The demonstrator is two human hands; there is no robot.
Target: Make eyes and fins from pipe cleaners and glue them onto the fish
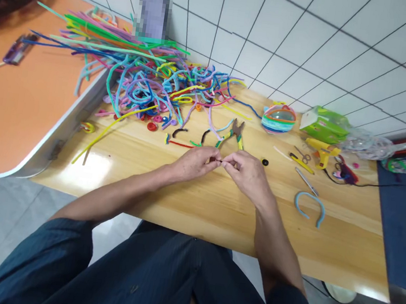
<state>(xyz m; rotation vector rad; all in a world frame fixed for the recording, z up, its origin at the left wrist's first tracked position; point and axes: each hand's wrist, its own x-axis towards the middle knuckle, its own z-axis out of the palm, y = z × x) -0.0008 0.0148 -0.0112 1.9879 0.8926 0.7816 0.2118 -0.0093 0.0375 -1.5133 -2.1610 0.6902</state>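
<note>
Wall point(278, 37): white squares with dark lines, at the back.
Worktop point(181, 204): yellow wood, right in front of the person.
Orange worktop point(13, 112): on the left, beside the wood one, with a pale edge.
Pile point(141, 79): lots of fuzzy sticks, all colours, some straight and some curly, lying over both worktops by the wall.
Left hand point(192, 164): over the middle of the wood, its fingers point(213, 153) pinched tight on a tiny dark bit point(220, 162).
Right hand point(248, 174): just beside the left one, its fingers pinching the same dark bit.
Green box point(320, 125): at the back on the right, next to a clear bag point(368, 145).
Ball point(278, 124): stripy, left of the green box.
Glue gun point(322, 152): yellow, in front of the green box, with a black cord.
Hoop point(312, 196): blue, with a gap, right of the right hand.
Pliers point(236, 130): just past the hands, nose to the wall, legs apart.
Knife point(301, 162): yellow and thin, near the glue gun.
Black ring point(265, 162): near the right hand.
Dark bit: between the two hands, mostly hidden, so I can't tell its shape.
</note>
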